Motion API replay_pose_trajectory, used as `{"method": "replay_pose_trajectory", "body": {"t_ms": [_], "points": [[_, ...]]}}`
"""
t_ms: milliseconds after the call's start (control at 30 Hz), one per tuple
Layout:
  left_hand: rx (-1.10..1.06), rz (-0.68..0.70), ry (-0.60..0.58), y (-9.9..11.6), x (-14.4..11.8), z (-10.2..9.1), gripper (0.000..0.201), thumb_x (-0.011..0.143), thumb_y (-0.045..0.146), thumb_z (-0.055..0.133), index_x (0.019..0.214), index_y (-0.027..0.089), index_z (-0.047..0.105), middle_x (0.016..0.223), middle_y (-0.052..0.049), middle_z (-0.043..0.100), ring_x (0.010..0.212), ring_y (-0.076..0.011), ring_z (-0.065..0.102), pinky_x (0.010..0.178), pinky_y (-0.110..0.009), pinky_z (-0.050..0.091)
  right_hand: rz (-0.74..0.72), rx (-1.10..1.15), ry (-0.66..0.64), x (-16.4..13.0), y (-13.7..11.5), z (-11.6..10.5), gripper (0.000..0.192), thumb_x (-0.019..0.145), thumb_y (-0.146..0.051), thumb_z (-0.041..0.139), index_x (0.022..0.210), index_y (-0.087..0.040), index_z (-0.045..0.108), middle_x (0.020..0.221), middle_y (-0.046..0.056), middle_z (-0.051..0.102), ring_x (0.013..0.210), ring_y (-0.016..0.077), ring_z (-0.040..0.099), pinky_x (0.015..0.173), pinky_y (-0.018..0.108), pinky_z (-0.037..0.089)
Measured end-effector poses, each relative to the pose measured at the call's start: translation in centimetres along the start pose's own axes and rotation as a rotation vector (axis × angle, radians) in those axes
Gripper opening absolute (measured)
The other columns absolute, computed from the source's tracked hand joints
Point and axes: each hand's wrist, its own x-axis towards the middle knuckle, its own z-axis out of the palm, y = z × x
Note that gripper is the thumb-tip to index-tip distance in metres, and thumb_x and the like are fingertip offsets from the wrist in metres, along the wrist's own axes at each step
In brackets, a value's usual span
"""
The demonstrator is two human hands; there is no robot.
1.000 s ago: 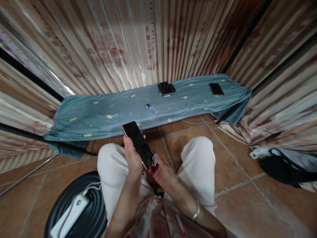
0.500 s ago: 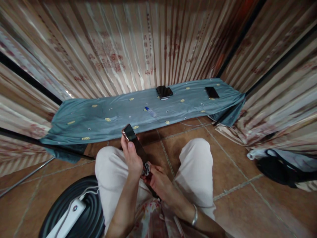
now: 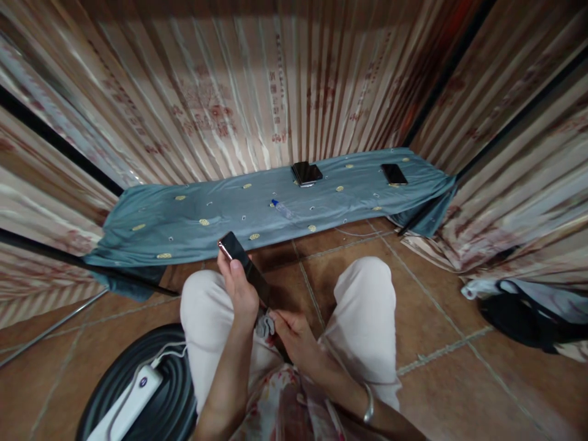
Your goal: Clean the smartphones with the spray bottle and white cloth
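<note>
A dark smartphone (image 3: 248, 267) lies tilted in my left hand (image 3: 241, 293), its thumb along the near edge and the fingers behind it. My right hand (image 3: 294, 337) pinches a crumpled grey cloth (image 3: 265, 326) at the phone's lower end. Whether the cloth touches the phone's screen or only its edge, I cannot tell. Both hands are above my lap, between my knees. Beyond them, a small clear bottle with a blue cap (image 3: 282, 209) lies on a low bench covered in teal cloth (image 3: 225, 208).
On the bench are stacked dark phones (image 3: 305, 173) and another dark phone (image 3: 394, 174) farther right. A white power strip (image 3: 133, 398) rests on a round black ribbed object (image 3: 177, 392) at my left. Pleated curtains (image 3: 206, 79) hang behind. A black bag-like item (image 3: 514, 318) lies right.
My left hand and the phone have shifted slightly left. The grey cloth has moved a little down and left, and now looks more bunched up. The view has turned slightly.
</note>
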Motion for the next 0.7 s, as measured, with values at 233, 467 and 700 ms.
{"method": "replay_pose_trajectory", "body": {"t_ms": [233, 467, 700], "points": [[-0.219, -0.452, 0.013, 0.2, 0.1, -0.8, 0.045, 0.09, 0.051, 0.049, 0.118, 0.018, 0.06, 0.089, -0.004, 0.069, 0.073, -0.0143, 0.067, 0.071, -0.025, 0.054, -0.172, -0.119, -0.031, -1.4, -3.4, -2.3, 0.042, 0.094, -0.048, 0.049, 0.069, -0.019, 0.066, 0.063, -0.001, 0.059, 0.06, 0.0121, 0.054, 0.059, 0.022, 0.042], [-0.432, -0.736, -0.029, 1.4, -1.0, -0.6, 0.055, 0.095, 0.057, 0.03, 0.116, 0.018, 0.062, 0.078, -0.006, 0.073, 0.073, -0.0199, 0.072, 0.072, -0.033, 0.057, -0.37, -0.354, 0.061, -1.3, -3.3, -4.0, 0.027, 0.094, -0.029, 0.054, 0.115, -0.026, 0.069, 0.112, 0.004, 0.07, 0.106, 0.0207, 0.064, 0.094, 0.033, 0.05], [-0.568, -0.932, -0.095, -0.1, -1.0, -0.5, 0.061, 0.092, 0.063, 0.029, 0.129, 0.022, 0.056, 0.096, -0.01, 0.074, 0.082, -0.0241, 0.073, 0.076, -0.04, 0.058, -0.815, -1.076, -0.169, -1.8, -3.2, -2.1, 0.039, 0.094, -0.007, 0.041, 0.129, -0.015, 0.056, 0.128, 0.014, 0.058, 0.104, 0.0215, 0.057, 0.092, 0.035, 0.052]]}}
